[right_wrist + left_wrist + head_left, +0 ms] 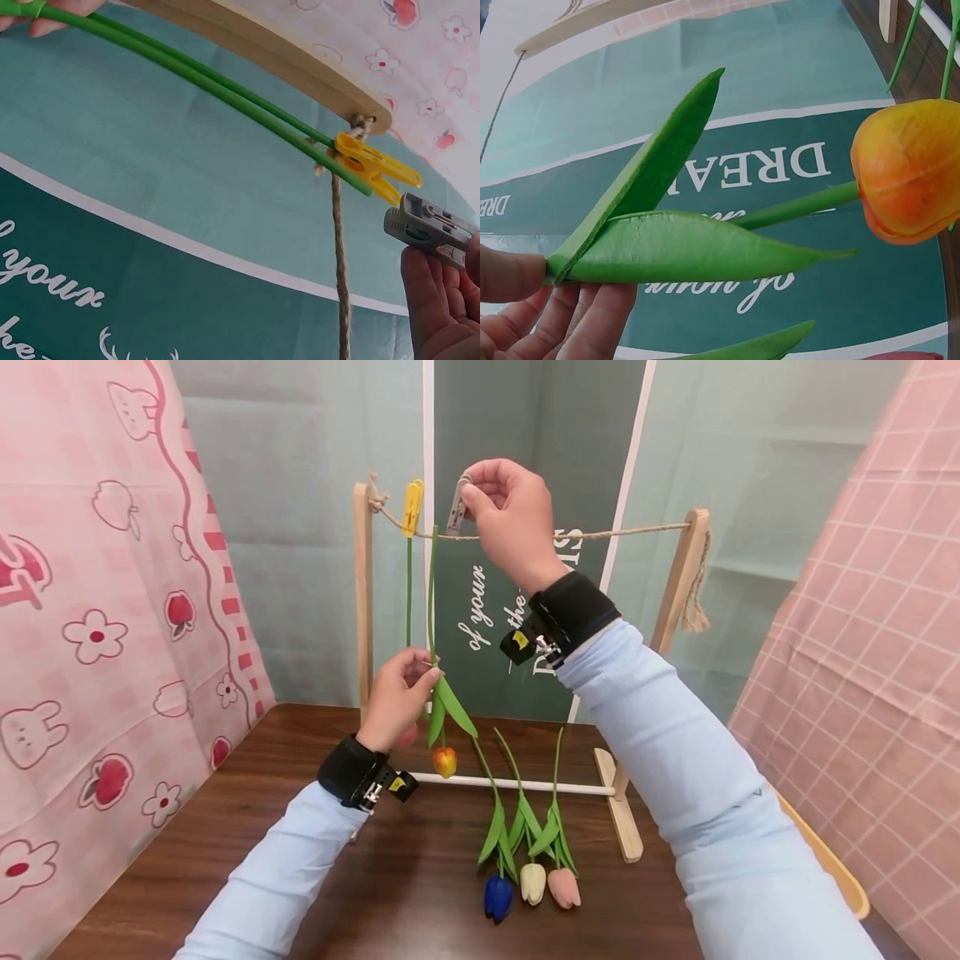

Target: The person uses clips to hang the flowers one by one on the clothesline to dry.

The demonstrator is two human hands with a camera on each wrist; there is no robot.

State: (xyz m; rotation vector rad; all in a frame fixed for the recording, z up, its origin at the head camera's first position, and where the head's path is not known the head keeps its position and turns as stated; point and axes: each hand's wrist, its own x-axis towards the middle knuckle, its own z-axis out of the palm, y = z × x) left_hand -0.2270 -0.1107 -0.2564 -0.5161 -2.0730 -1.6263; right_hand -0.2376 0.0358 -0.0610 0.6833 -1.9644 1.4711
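My left hand (399, 697) pinches the stem of an orange-yellow artificial tulip (445, 762), whose bloom hangs down and whose stem end reaches up to the rope (622, 532). In the left wrist view its green leaves (697, 251) spread out from my fingertips. Up by the rope, my right hand (516, 514) grips a grey clothespin (457, 508) between thumb and fingers. A yellow clothespin (412, 508) clips another green stem (408, 589) to the rope, just left of the tulip's stem. That stem's lower part is hidden behind my left hand.
Blue (498, 897), white (533, 883) and pink (564, 888) tulips lie on the brown table (405, 893). Wooden posts (363, 602) carry the rope at both ends, with a white bar (570, 787) low between them. A yellow tray's edge (828, 860) shows behind my right sleeve.
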